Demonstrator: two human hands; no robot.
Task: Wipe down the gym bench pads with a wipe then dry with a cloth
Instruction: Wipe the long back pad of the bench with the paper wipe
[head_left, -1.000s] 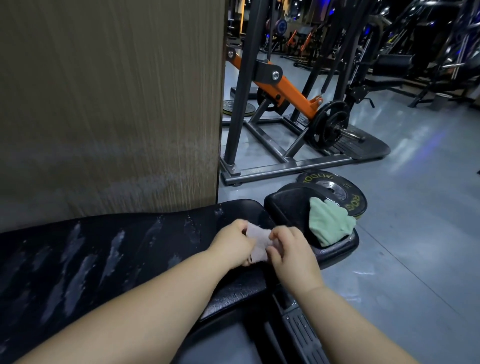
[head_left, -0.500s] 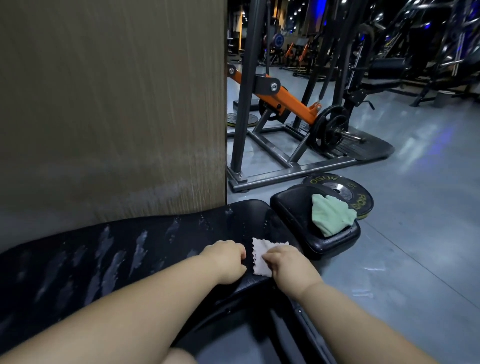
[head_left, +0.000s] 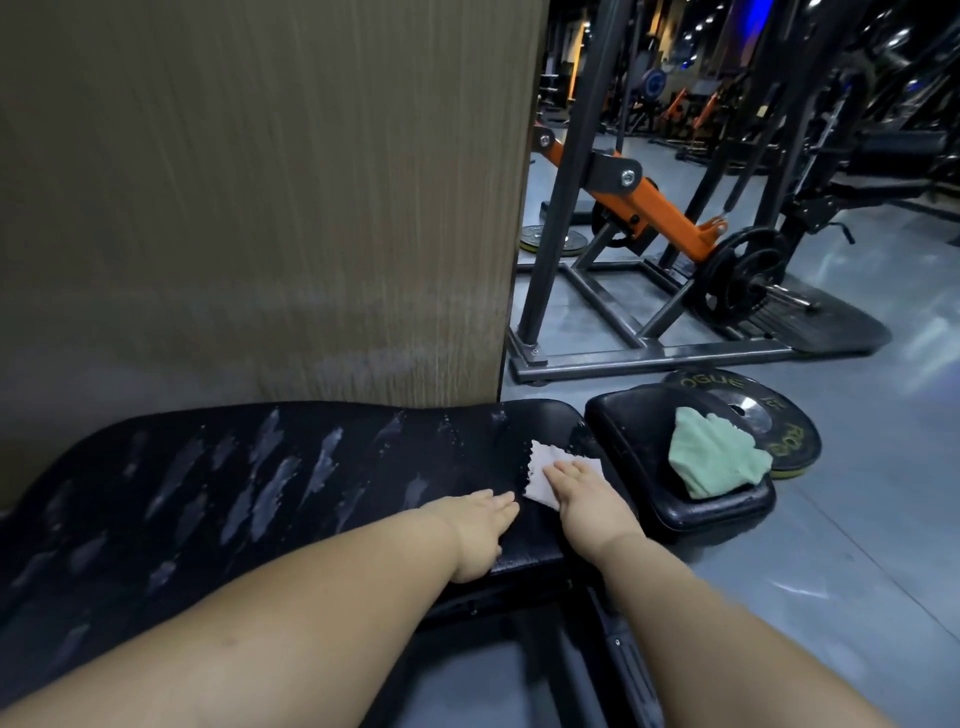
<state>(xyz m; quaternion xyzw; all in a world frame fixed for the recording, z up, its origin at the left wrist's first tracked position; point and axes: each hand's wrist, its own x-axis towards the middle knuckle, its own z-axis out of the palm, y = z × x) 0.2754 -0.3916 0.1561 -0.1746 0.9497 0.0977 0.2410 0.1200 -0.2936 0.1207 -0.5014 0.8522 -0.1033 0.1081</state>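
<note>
Head view has the right hand (head_left: 582, 493) laid flat, fingers straight, on top of the white wipe (head_left: 551, 460). The wipe lies on the near end of the long pad (head_left: 311, 467), close to the gap before the small pad (head_left: 636, 431). The left hand (head_left: 478, 525) rests flat on the long pad just beside the wipe, fingers straight and holding nothing.

Risks, as I judge them:
- **Wipe:** it looks thin and is only pressed under a flat palm, so on a stroke it may bunch or slip out, and the bare hand would smear the pad.
- **Wet streaks (head_left: 270, 483):** these pale marks cover much of the long pad — left too long they could dry into marks, or be missed in this dim light.
- **Green cloth (head_left: 711, 457):** it sits on the small pad right at its outer edge, so a knock could drop it onto the floor (head_left: 857, 519) and dirty it. It also covers part of that pad, so that patch could get skipped.

Counted:
- two hands
- one wipe
- one cloth
- two pads
- three weight plates — the nearest weight plate (head_left: 753, 402) flat on the floor just behind the small pad, another flat further back, a third on the orange machine (head_left: 670, 218)

The streaks are too many and too blurred to count
</note>
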